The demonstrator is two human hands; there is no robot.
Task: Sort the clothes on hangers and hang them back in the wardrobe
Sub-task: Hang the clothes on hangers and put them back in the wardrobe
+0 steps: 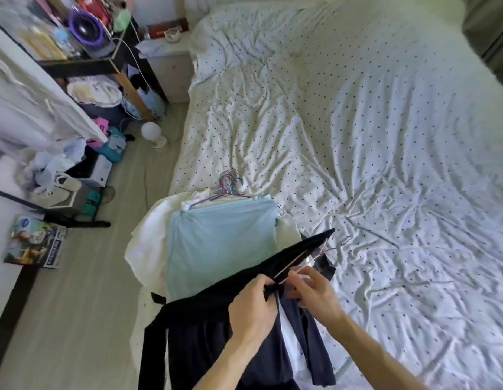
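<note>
- The dark garment (210, 333) lies at 6 o'clock, over the near edge of the bed (385, 136). It looks soft, light and limp, and likely to slip off its hanger.
- The left hand (253, 302) pinches a fold of its cloth with curled fingers.
- The right hand (315, 291) pinches the near end of the thin hanger (299, 260).
- Better carried by the hanger than by the cloth.
- The light-blue stack of hung clothes (219, 249) lies at 11 o'clock from the hands.

Soft daylight, blurred left edge, wide-angle warping
</note>
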